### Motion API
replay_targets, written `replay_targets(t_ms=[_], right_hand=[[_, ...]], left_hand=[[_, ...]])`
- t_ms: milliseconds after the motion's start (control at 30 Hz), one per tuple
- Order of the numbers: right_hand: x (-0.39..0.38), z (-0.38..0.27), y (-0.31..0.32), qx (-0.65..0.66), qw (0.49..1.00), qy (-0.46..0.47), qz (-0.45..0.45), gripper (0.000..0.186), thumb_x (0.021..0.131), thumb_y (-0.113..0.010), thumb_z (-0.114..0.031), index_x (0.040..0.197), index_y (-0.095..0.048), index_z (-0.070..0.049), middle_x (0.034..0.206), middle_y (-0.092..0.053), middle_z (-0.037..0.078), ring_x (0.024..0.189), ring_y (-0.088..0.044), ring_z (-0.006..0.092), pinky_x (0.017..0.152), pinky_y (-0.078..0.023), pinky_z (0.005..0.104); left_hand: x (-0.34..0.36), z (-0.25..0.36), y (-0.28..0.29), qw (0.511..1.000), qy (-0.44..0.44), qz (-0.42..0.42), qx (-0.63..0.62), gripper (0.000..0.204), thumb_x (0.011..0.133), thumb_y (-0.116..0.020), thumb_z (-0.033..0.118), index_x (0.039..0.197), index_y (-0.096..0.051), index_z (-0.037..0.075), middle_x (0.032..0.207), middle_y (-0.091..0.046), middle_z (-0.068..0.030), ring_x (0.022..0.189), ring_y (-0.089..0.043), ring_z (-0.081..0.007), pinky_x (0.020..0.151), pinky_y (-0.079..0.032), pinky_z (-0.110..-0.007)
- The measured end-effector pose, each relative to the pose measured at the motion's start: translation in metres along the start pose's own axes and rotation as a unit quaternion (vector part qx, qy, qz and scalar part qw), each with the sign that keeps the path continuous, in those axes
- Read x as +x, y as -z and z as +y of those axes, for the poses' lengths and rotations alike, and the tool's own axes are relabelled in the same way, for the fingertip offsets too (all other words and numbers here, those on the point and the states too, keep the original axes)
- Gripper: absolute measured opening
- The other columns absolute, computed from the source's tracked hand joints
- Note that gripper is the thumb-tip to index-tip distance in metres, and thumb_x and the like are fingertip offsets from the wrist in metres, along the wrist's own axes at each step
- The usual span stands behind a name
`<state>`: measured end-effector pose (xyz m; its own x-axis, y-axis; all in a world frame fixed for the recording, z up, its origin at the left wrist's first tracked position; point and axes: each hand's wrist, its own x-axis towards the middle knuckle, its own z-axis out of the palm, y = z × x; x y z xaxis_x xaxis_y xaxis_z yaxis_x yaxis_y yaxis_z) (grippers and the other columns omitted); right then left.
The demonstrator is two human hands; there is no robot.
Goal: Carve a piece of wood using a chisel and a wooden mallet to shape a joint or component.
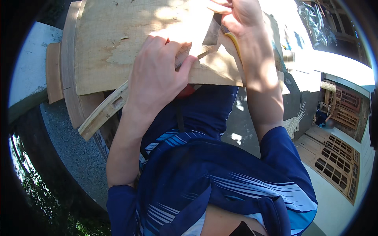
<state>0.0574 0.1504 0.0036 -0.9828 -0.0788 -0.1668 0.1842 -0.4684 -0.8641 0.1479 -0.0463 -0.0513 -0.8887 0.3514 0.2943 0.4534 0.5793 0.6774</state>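
My left hand (pixel 159 72) is closed, thumb and fingers bent around a curved wooden piece (pixel 103 111). This piece has a slot cut in it, and its lower end sticks out past the bench edge beneath my wrist. Between thumb and forefinger shows a bit of wood with faint lines. Across the pale wooden board (pixel 106 51), my right hand (pixel 242 17) is curled at the top edge, palm partly toward me; glare hides what its fingers hold, if anything. Beside that wrist lie a yellow curved strip (pixel 235 44) and a dark grey flat piece (pixel 212 32).
Wood chips (pixel 125 37) lie on the board. More planks (pixel 55 72) stand at its left side, next to a pale wall ledge (pixel 31 59). Lattice wooden panels (pixel 336 165) lean at the right. Bundled clear plastic (pixel 313 23) is at the upper right.
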Motion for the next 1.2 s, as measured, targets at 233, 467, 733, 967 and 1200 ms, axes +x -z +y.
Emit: replay_targets(t_ms=[233, 467, 733, 967, 1200], right_hand=[[-0.017, -0.012, -0.011, -0.017, 0.999, 0.007, -0.036, 0.034, 0.099, -0.068, -0.033, 0.074, -0.051, -0.017, 0.056, -0.034, -0.008, 0.042, -0.028, 0.005, 0.039, -0.022, 0.023], [-0.054, 0.006, -0.017, -0.108, 0.978, 0.177, 0.012, 0.019, 0.101, -0.062, -0.016, 0.085, -0.057, -0.009, 0.061, -0.045, -0.003, 0.046, -0.04, 0.0066, 0.041, -0.031, 0.024], [-0.083, 0.041, -0.04, -0.13, 0.883, 0.392, 0.223, 0.022, 0.103, -0.06, -0.016, 0.084, -0.052, -0.007, 0.058, -0.041, -0.002, 0.045, -0.034, 0.0068, 0.043, -0.025, 0.0264], [-0.089, 0.036, -0.028, -0.042, 0.942, 0.304, 0.135, 0.047, 0.103, -0.058, -0.026, 0.063, -0.036, -0.013, 0.053, -0.028, -0.003, 0.043, -0.02, 0.0087, 0.042, -0.021, 0.0267], [-0.09, 0.035, -0.034, -0.023, 0.949, 0.294, 0.109, 0.026, 0.102, -0.058, -0.017, 0.08, -0.048, -0.01, 0.058, -0.04, -0.003, 0.046, -0.033, 0.0072, 0.045, -0.027, 0.0264]], left_hand=[[-0.001, 0.0, 0.0, 1.0, 0.001, -0.005, 0.001, 0.031, 0.084, -0.08, 0.022, 0.106, -0.076, 0.0, 0.096, -0.065, -0.0167, 0.097, -0.063, -0.032, 0.085, -0.052, -0.042], [0.002, 0.0, -0.001, 1.0, -0.008, -0.006, -0.012, 0.03, 0.084, -0.081, 0.021, 0.107, -0.075, 0.004, 0.098, -0.065, -0.0119, 0.101, -0.063, -0.0309, 0.089, -0.053, -0.042], [0.001, 0.0, 0.002, 1.0, -0.025, -0.001, -0.003, 0.029, 0.085, -0.081, 0.018, 0.11, -0.075, 0.005, 0.098, -0.067, -0.0118, 0.097, -0.065, -0.0295, 0.086, -0.052, -0.039], [0.002, 0.0, 0.0, 0.999, -0.015, 0.009, -0.028, 0.025, 0.083, -0.079, 0.017, 0.104, -0.076, 0.004, 0.095, -0.066, -0.0105, 0.096, -0.064, -0.03, 0.088, -0.052, -0.042], [0.001, -0.001, 0.0, 1.0, -0.024, 0.004, -0.011, 0.029, 0.085, -0.081, 0.02, 0.108, -0.075, 0.004, 0.097, -0.066, -0.0116, 0.094, -0.064, -0.0295, 0.084, -0.052, -0.039]])
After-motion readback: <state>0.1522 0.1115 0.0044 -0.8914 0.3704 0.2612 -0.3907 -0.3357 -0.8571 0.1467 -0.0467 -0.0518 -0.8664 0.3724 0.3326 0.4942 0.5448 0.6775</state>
